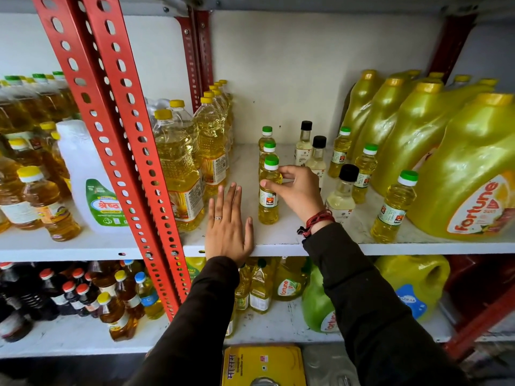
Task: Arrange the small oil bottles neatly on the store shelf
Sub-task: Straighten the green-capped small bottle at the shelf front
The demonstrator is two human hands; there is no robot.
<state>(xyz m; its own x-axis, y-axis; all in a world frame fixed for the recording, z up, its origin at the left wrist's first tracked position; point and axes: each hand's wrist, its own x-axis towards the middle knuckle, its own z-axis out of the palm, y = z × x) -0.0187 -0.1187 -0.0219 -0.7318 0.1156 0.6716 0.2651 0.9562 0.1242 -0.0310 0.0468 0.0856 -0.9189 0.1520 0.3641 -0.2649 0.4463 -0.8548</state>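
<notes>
Three small green-capped oil bottles stand in a row running front to back on the white shelf (281,240). My right hand (299,190) grips the front bottle (268,203) of that row by its shoulder. My left hand (229,224) lies flat and open on the shelf just left of it, fingers pointing to the back. Further right stand three more green-capped small bottles, the nearest (393,207) by the front edge. Three black-capped bottles of pale oil, one at the front (342,195), stand between the two groups.
Tall yellow-capped oil bottles (178,174) crowd the left of this bay beside the red perforated upright (133,151). Large yellow Fortune jugs (471,174) fill the right. The lower shelf holds more bottles and jugs.
</notes>
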